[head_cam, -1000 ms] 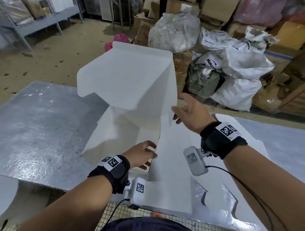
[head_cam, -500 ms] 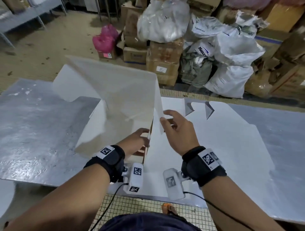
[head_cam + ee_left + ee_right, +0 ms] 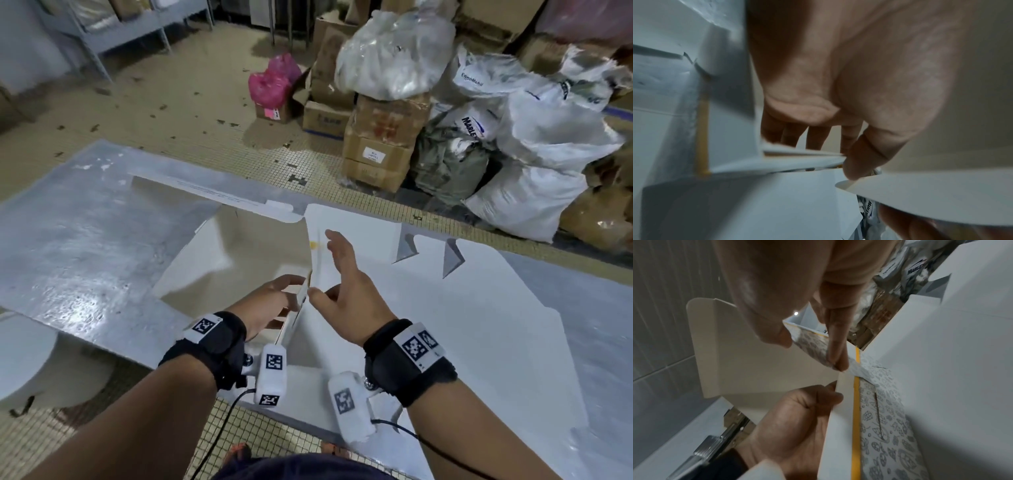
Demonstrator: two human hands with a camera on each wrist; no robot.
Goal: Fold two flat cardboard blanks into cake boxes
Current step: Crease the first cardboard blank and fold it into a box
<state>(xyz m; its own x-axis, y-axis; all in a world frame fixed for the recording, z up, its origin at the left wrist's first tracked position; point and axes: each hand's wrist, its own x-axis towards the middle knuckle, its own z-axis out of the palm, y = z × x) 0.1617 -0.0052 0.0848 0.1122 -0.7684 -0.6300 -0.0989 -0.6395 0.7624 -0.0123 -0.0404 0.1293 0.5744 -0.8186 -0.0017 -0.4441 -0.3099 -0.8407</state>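
A half-folded white cake box [image 3: 219, 260] lies on the metal table [image 3: 85, 240], its long back panel low and stretching far left. My left hand [image 3: 274, 301] grips the box's near right wall from inside; in the left wrist view, the left hand [image 3: 838, 155] has thumb and fingers pinching that wall's edge. My right hand [image 3: 337, 274] is just outside the same wall. In the right wrist view, the right hand [image 3: 809, 352] pinches a printed flap between thumb and forefinger, above the left hand [image 3: 797, 418]. A second flat blank [image 3: 445, 325] lies at the right.
Beyond the table's far edge stand stacked cardboard cartons [image 3: 380, 147], white sacks [image 3: 534, 144] and a pink bag [image 3: 270, 85]. A metal shelf frame [image 3: 137, 37] is at the back left. A white round object [image 3: 41, 370] sits below the table's near left edge.
The tall back panel, upright a second ago, has dropped low toward the far left. Both hands have closed in on the box's near right wall.
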